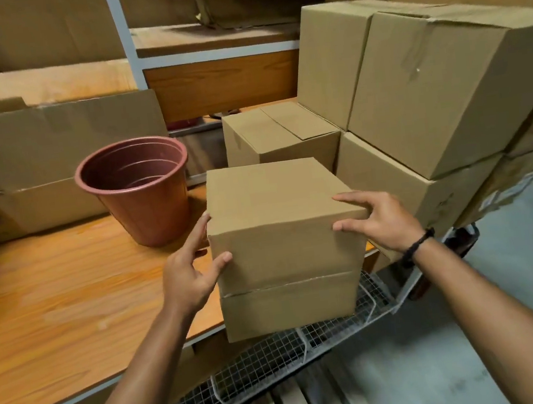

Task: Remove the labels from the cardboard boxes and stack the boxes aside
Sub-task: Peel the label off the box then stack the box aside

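Wooden table (51, 295), grey floor (495, 324).

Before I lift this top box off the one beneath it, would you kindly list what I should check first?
1. Grip, left hand: fingers flat on the left side of the top box, thumb on its front: ok.
2. Grip, right hand: spread over the upper right corner: ok.
3. Labels: none on the top and front faces; other faces cannot tell.
4. The lower box: whether it sits fully on the table: cannot tell.
5. The brown pot: close on the left, apart from the box: ok.
6. The low box behind: bare top: ok.
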`<action>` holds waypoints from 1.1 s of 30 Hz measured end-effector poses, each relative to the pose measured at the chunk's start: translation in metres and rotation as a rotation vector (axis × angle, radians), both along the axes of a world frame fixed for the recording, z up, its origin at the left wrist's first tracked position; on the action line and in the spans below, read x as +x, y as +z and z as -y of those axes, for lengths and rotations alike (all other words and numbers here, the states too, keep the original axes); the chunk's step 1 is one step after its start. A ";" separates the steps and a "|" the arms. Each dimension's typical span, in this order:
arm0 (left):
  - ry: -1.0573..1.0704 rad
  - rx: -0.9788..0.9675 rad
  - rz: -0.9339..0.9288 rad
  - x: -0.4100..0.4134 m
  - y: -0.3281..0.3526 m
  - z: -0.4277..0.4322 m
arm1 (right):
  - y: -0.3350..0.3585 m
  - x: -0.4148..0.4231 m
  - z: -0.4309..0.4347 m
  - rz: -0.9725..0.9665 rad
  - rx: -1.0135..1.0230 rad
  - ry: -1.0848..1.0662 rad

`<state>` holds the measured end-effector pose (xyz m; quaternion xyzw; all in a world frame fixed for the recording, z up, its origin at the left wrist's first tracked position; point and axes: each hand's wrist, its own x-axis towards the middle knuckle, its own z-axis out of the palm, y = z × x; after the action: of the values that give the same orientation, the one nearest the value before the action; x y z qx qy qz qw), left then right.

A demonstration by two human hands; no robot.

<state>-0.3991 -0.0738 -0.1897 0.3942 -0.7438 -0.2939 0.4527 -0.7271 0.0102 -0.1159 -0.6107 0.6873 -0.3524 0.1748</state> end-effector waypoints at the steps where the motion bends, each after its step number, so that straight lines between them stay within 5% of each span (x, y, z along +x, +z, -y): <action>1: -0.043 0.018 -0.014 0.001 -0.006 0.002 | 0.005 -0.003 0.006 0.011 0.010 0.004; 7: -0.014 0.051 0.024 -0.013 -0.011 0.011 | 0.022 -0.005 0.033 0.116 -0.003 -0.014; 12: 0.015 0.000 -0.003 -0.012 -0.012 0.025 | -0.010 -0.010 0.009 0.485 -0.119 -0.054; 16: 0.029 -0.054 -0.001 -0.020 -0.007 0.022 | -0.062 0.008 -0.017 0.318 -0.016 -0.028; 24: 0.039 -0.097 -0.092 -0.066 0.017 0.000 | -0.031 -0.032 -0.017 -0.007 -0.289 -0.222; 33: -0.272 0.121 -0.055 -0.113 0.005 0.013 | -0.005 -0.101 0.044 -0.094 -0.055 -0.233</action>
<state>-0.5124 -0.0873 -0.1845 0.3083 -0.7585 -0.4077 0.4043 -0.8283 -0.0338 -0.1204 -0.5469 0.7511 -0.3601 0.0836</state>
